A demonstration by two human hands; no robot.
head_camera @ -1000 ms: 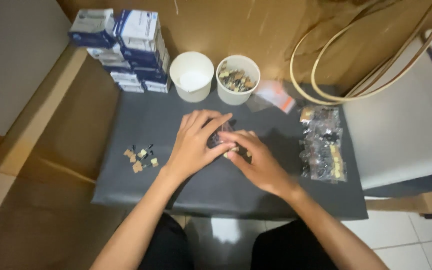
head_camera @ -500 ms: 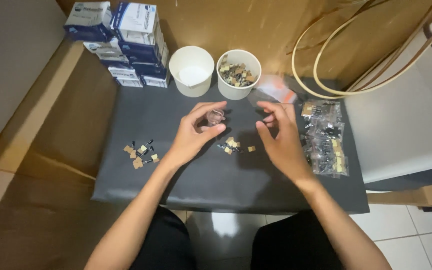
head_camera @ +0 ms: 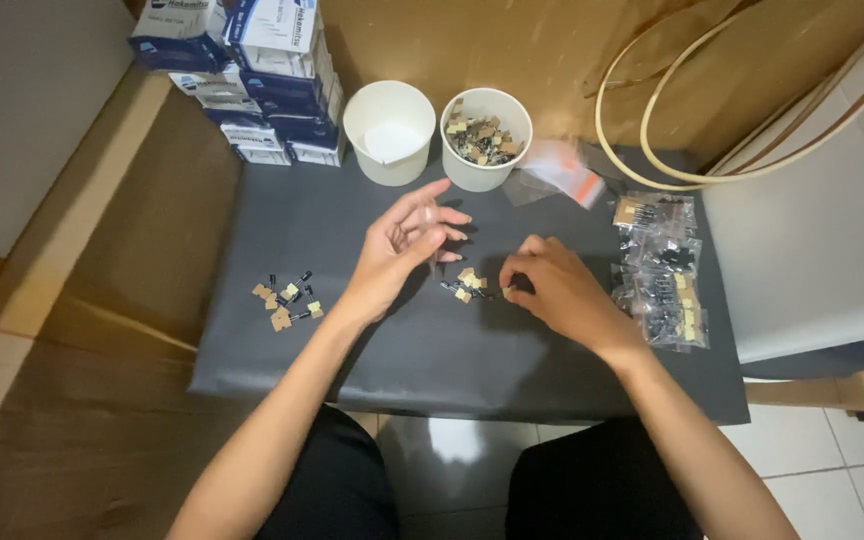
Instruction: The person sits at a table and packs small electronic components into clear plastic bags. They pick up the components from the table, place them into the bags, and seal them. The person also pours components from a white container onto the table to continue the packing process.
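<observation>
Dark grey mat [head_camera: 352,340] on brown cardboard. Hands have separated: left hand [head_camera: 407,245] lifted, fingers spread, empty; right hand [head_camera: 552,290] pinches at small tan-black parts pile [head_camera: 467,285], grasp unclear.

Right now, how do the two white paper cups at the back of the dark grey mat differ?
The left white paper cup shows only a bare white bottom, while the right white paper cup holds a heap of small tan and black parts. The left cup stands next to the stack of blue and white boxes; the right cup stands beside a clear plastic bag. Both are upright, open-topped, alike in size, side by side.
</observation>
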